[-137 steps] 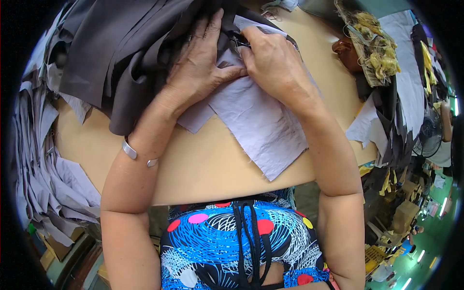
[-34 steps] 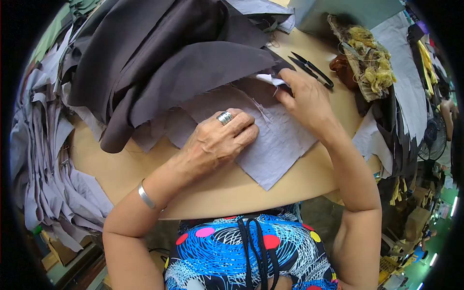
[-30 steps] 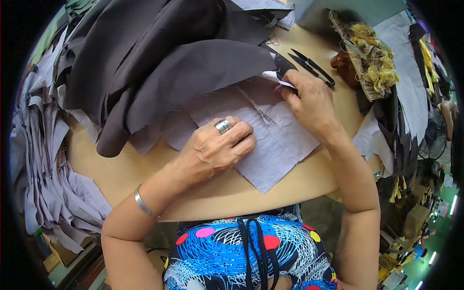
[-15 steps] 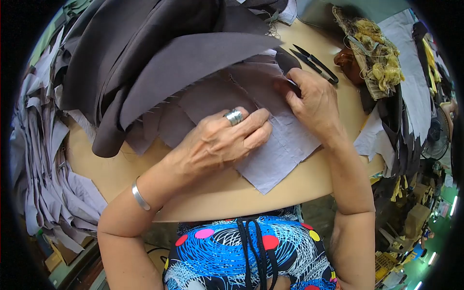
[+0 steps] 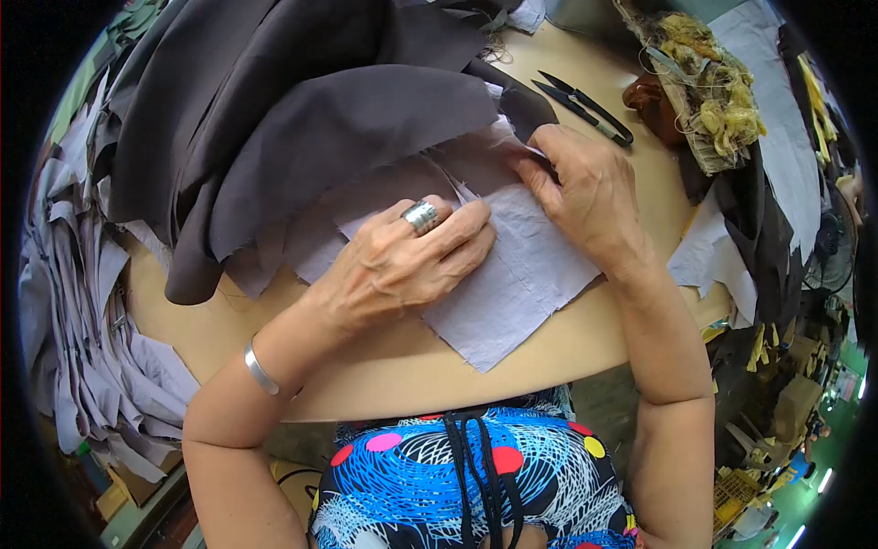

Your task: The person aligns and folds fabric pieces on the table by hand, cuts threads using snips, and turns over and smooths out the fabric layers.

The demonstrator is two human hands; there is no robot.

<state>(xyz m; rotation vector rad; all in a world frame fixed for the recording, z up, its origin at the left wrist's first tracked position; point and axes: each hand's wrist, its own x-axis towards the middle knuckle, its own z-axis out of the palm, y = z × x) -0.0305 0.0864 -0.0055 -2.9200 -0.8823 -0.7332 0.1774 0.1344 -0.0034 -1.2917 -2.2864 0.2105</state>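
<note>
A light grey-purple fabric piece (image 5: 512,274) lies on the table with its pointed corner toward me; a seam with a raised fold runs across it. My left hand (image 5: 407,261), with a ring on one finger, is closed over the fabric beside that seam, pinching it. My right hand (image 5: 590,188) pinches the fabric's upper right edge between thumb and fingers. Dark brown fabric (image 5: 338,128) is heaped behind and left of the hands, its frayed edge arching over the light piece. Black thread snips (image 5: 585,108) lie on the table just beyond my right hand.
Strips of grey fabric (image 5: 82,320) hang over the table's left side. At the upper right are a pad covered in yellowish thread scraps (image 5: 709,101) and a brown object (image 5: 647,101). More cloth (image 5: 773,137) hangs at the right, near a fan (image 5: 830,247). The wooden table's (image 5: 402,375) curved edge is close to my body.
The snips, earlier in my right hand, now lie on the table. Over the last half second, the dark fabric's upper edge and the light piece have shifted left; my left hand has moved slightly left.
</note>
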